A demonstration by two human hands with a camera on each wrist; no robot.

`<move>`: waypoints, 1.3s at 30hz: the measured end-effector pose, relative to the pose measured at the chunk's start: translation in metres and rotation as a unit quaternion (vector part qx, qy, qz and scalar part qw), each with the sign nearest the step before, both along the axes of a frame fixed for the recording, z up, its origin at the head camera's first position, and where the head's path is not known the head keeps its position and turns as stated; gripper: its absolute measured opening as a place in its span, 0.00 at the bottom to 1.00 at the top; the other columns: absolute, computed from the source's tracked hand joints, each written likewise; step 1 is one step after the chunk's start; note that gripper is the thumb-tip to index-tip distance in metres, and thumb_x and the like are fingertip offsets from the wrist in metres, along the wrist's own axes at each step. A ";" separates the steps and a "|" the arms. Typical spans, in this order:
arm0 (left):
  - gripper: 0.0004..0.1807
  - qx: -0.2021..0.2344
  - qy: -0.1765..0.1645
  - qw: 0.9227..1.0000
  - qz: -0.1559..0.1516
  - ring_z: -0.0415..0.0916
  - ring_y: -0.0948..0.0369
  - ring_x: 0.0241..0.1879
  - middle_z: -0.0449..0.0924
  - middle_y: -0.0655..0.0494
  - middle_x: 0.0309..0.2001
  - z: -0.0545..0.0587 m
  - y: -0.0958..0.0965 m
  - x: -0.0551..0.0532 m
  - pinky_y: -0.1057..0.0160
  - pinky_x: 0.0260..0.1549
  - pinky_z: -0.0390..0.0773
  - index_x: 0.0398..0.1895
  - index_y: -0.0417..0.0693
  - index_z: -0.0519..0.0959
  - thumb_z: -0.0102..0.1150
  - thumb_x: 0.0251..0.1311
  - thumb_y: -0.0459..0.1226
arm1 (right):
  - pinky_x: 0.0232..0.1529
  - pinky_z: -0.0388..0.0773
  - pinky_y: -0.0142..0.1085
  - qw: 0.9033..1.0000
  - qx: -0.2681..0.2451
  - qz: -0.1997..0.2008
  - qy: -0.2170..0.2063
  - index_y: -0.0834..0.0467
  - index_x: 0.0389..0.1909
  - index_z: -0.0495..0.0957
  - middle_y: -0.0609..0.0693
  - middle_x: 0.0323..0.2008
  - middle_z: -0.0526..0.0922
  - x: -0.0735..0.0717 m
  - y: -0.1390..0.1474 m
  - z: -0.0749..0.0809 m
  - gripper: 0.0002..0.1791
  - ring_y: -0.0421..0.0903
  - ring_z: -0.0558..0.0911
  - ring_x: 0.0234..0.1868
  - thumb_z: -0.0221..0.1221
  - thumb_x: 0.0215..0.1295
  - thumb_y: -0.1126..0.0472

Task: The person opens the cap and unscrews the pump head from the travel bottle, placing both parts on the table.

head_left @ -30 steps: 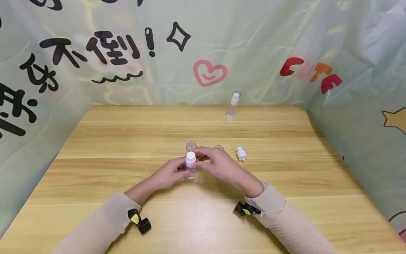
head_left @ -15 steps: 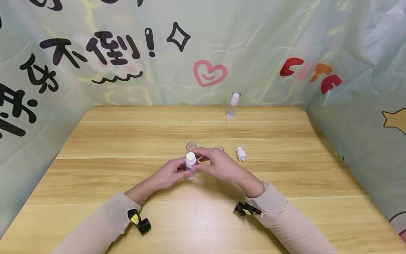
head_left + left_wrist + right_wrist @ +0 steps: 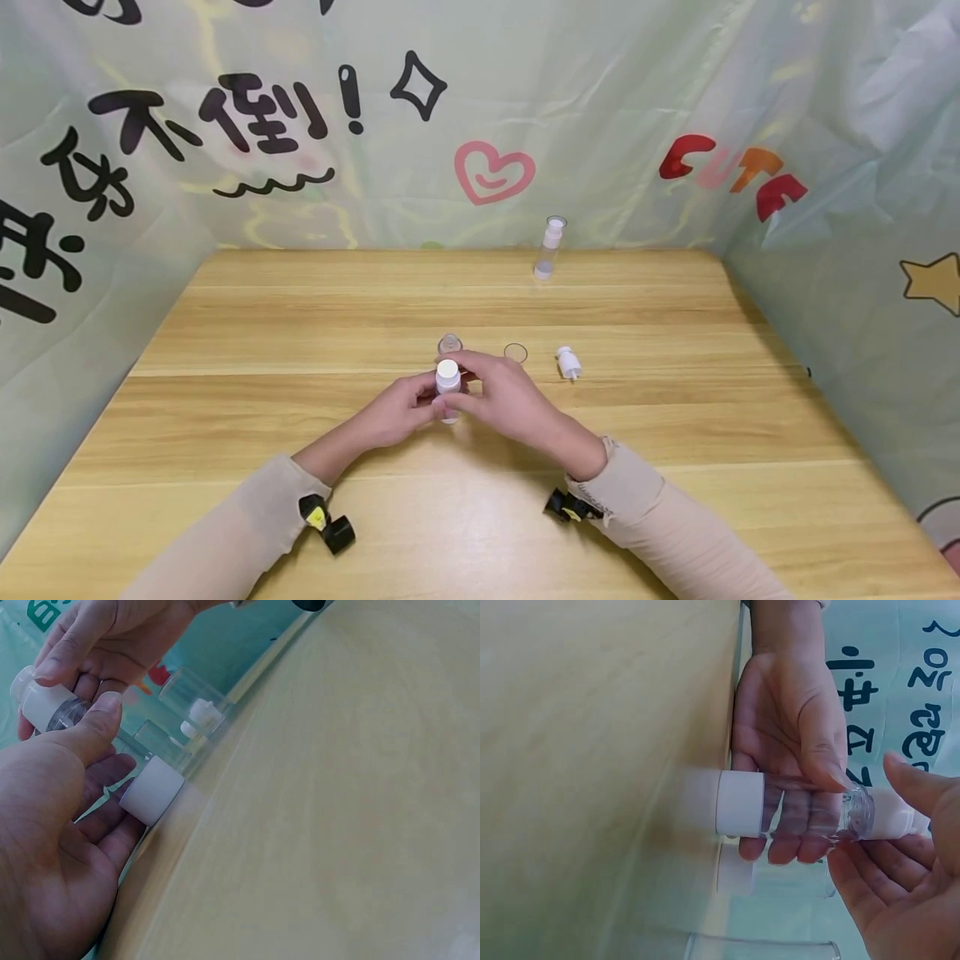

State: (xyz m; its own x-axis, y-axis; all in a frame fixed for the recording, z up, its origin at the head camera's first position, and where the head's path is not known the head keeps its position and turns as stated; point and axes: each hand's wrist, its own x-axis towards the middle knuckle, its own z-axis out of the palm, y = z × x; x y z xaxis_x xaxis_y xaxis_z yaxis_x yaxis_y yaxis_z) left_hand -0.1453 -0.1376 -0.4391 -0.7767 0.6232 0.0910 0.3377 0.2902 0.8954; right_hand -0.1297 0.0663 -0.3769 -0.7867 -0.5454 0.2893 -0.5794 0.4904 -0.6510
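Upright just above or on the table is a clear bottle [image 3: 817, 814] with a white base [image 3: 154, 790]. My left hand [image 3: 390, 412] holds its body, thumb on one side and fingers curled round the other. At the bottle's neck sits a white pump head [image 3: 447, 372]. My right hand [image 3: 510, 396] holds this pump head between thumb and fingers, as the right wrist view shows. Behind the bottle stands a second clear bottle [image 3: 450, 342] without a pump, partly hidden by my hands.
A clear cap [image 3: 515, 352] stands beyond my right hand. Farther right, a loose white pump [image 3: 568, 363] lies on the wooden table [image 3: 300, 308]. Another bottle with a white top [image 3: 548, 247] stands at the back edge. Printed cloth [image 3: 600, 100] walls the table in.
My right hand has shifted slightly left and closer round the pump head, uncovering more of the clear cap behind it. The left hand keeps its hold on the bottle.
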 end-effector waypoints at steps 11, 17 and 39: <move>0.22 0.011 0.001 1.000 -0.008 0.78 0.55 0.54 0.78 0.47 0.57 0.000 0.000 0.000 0.63 0.53 0.78 0.61 0.41 0.74 0.61 0.66 0.39 | 0.47 0.81 0.36 1.000 0.002 -0.019 -0.018 0.59 0.57 0.78 0.46 0.44 0.86 -0.003 0.003 0.000 0.25 0.40 0.83 0.44 0.69 0.60 0.55; 0.23 0.006 -0.003 1.000 -0.005 0.78 0.56 0.53 0.78 0.48 0.57 0.000 0.000 0.000 0.63 0.51 0.79 0.61 0.43 0.74 0.62 0.66 0.39 | 0.50 0.80 0.37 0.999 -0.001 0.004 -0.051 0.59 0.58 0.78 0.47 0.47 0.85 -0.006 0.009 0.004 0.24 0.41 0.83 0.46 0.68 0.61 0.57; 0.20 -0.002 -0.005 1.000 0.001 0.78 0.57 0.51 0.80 0.49 0.55 0.001 0.001 0.000 0.63 0.51 0.78 0.58 0.42 0.76 0.61 0.66 0.39 | 0.58 0.76 0.39 0.996 0.008 0.029 -0.080 0.57 0.64 0.73 0.50 0.58 0.79 -0.009 0.014 0.010 0.32 0.44 0.81 0.54 0.68 0.60 0.52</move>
State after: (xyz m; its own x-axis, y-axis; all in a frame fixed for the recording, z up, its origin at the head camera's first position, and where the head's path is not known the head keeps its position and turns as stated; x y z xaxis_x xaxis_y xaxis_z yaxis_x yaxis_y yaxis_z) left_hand -0.1453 -0.1370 -0.4381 -0.7783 0.6227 0.0808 0.3281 0.2935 0.8979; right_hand -0.1383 0.0806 -0.3666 -0.7895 -0.5942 0.1533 -0.4959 0.4705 -0.7299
